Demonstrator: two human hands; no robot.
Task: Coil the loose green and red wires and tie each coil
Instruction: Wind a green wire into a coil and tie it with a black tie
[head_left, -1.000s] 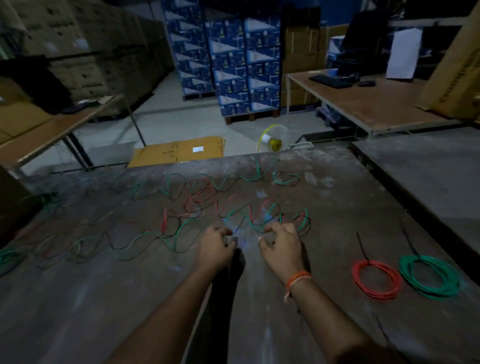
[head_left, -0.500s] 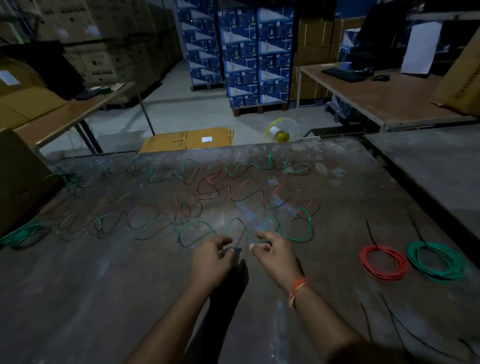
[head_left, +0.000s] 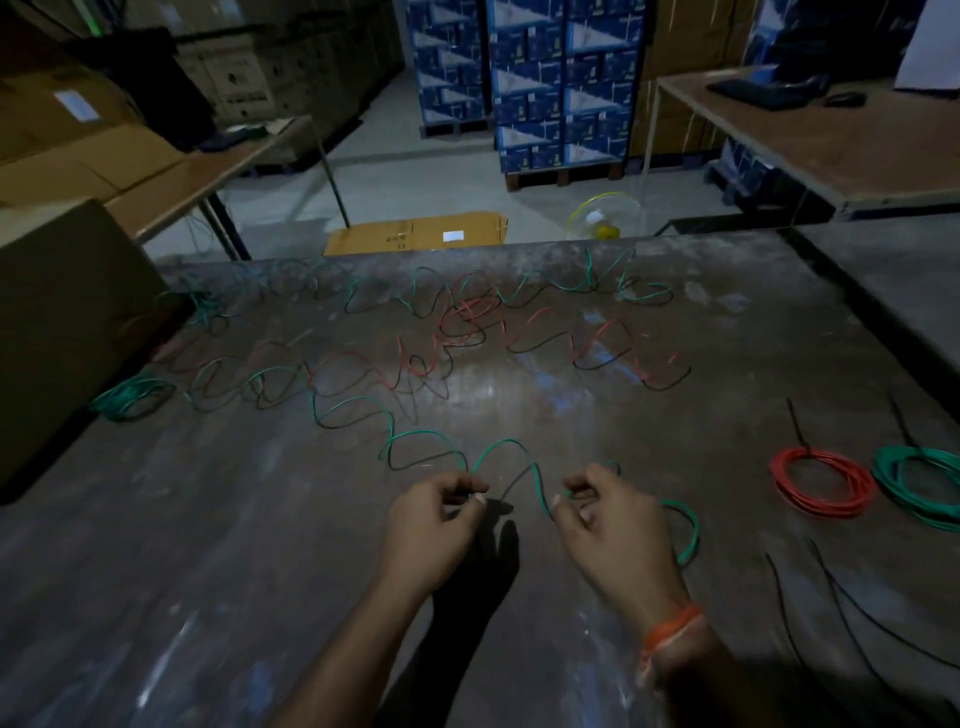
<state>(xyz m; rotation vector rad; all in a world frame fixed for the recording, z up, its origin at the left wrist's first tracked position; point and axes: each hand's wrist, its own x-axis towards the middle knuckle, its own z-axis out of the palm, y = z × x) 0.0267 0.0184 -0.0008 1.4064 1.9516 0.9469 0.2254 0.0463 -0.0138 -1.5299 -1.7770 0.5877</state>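
The scuffed grey table (head_left: 675, 395) fills the view; loose red wire (head_left: 545, 338) snakes across its middle, wavy green wire (head_left: 415, 441) runs from there to the hands; at the right lie a tied red coil (head_left: 821, 483) and, touching it, a tied green coil (head_left: 919, 483); both forearms reach forward, backs of the hands up; the left hand (head_left: 434, 519) pinches the green wire between thumb and curled fingers; the right hand (head_left: 608, 514) pinches it too, a loop curving beside its wrist.
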